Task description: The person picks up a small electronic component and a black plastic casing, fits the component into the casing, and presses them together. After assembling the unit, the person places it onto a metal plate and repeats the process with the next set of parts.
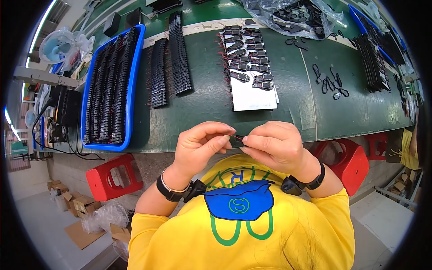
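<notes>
Close to the table's near edge, both my hands are closed in pinches around one small black speaker-like part (236,141) with thin red wires. My right hand (278,143) grips its right end between thumb and forefinger. My left hand (200,146) has thumb and forefinger together at the wires on the other side; the fingers partly hide the part. Just beyond lies a white board (254,100) bearing two columns of similar black parts (240,66), their red wires trailing off the left side.
On the green table (204,105), a blue tray (130,114) packed with rows of black parts stands at left, beside two more rows (180,54). At right lie black loops (330,83) and a dark stack (371,63); a clear bag (297,20) sits far back. Red stools (108,177) flank me.
</notes>
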Available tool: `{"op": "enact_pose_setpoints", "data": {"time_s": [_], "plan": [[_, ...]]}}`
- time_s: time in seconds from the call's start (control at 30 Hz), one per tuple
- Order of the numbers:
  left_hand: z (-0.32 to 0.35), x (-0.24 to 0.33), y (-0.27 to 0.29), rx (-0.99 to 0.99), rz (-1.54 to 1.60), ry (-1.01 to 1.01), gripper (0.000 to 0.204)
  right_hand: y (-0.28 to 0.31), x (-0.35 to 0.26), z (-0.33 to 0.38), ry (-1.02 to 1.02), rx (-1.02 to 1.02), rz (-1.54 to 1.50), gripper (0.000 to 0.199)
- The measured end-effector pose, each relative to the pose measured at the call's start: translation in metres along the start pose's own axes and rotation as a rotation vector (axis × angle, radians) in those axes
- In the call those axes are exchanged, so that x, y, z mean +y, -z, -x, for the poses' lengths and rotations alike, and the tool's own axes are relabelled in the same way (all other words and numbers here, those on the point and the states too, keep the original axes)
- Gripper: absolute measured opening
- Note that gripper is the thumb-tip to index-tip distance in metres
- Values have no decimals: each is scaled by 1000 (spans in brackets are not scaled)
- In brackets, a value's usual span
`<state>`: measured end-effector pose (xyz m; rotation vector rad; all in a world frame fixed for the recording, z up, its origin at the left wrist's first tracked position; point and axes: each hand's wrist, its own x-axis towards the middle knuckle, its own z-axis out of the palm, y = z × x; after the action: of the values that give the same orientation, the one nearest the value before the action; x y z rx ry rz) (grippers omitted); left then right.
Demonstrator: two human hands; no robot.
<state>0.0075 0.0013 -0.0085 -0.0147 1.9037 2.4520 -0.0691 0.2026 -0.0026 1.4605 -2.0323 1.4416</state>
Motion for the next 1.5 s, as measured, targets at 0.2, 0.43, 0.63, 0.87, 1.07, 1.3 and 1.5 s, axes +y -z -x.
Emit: {"op": "enact_pose_setpoints", "data": {"time_s": [0.2, 0.43, 0.63, 0.87, 1.07, 1.3, 1.5], "plan": [[0, 7, 8, -96, 124, 314, 17, 2, -1, 0, 26, 3, 36, 24], [-11, 20, -19, 13, -147, 306, 16, 0, -2, 2, 62, 15, 113, 24], [-9, 17, -20, 50, -137, 269, 15, 1, -1, 5, 87, 30, 151, 25], [-13, 16, -14, 11, -138, 238, 14, -1, 0, 5, 100, 43, 150, 24], [-14, 13, 2, -62, 92, 390, 10, 3, 3, 8, 80, 51, 130, 23], [-14, 8, 12, -111, 212, 338, 8, 79, 27, 0, -203, 70, 187, 24], [-12, 2, 19, -99, 293, 253, 8, 178, 90, 1, -465, -139, 510, 24]]}}
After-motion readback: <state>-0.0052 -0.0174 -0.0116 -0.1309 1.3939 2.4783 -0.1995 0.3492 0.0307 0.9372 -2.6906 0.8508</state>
